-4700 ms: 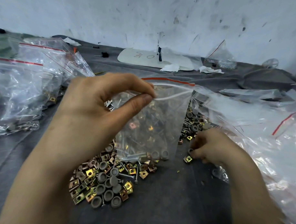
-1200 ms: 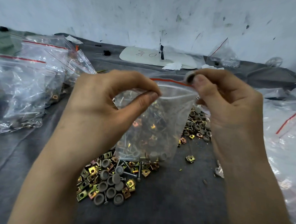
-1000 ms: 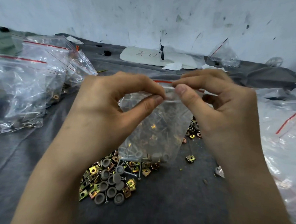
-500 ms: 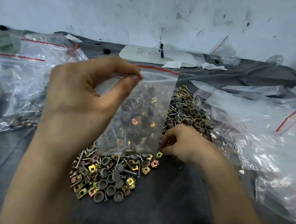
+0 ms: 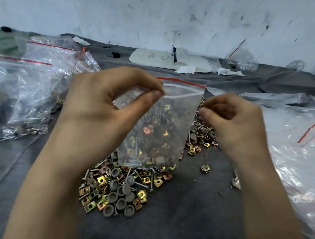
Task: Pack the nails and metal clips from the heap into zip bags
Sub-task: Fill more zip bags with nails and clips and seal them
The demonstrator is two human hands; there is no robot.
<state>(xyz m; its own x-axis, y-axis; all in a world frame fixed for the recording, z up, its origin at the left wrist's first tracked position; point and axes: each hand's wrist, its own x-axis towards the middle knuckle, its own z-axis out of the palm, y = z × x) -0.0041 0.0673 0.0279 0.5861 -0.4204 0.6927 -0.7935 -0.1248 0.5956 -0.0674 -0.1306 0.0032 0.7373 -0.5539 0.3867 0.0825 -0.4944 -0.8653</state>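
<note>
A clear zip bag [image 5: 163, 130] with a red strip at its mouth hangs upright over the heap, partly filled with nails and clips. My left hand [image 5: 103, 106] pinches its top left edge between thumb and forefinger. My right hand [image 5: 235, 122] is raised beside the bag's right edge, blurred, with curled fingertips pinched on something small that I cannot make out. The heap [image 5: 118, 189] of brass-coloured square clips and grey-capped nails lies on the grey cloth below the bag and spreads behind it to the right [image 5: 200, 135].
Filled zip bags [image 5: 29, 89] are piled at the left. Empty clear bags [image 5: 286, 141] cover the right side. A white board [image 5: 166, 60] and paper scraps lie at the back by the wall. One loose clip [image 5: 205, 168] sits apart on the cloth.
My right hand has lifted from the heap, where it was picking, up to the bag's right edge. My left hand keeps its pinch on the bag, now a little more to the right.
</note>
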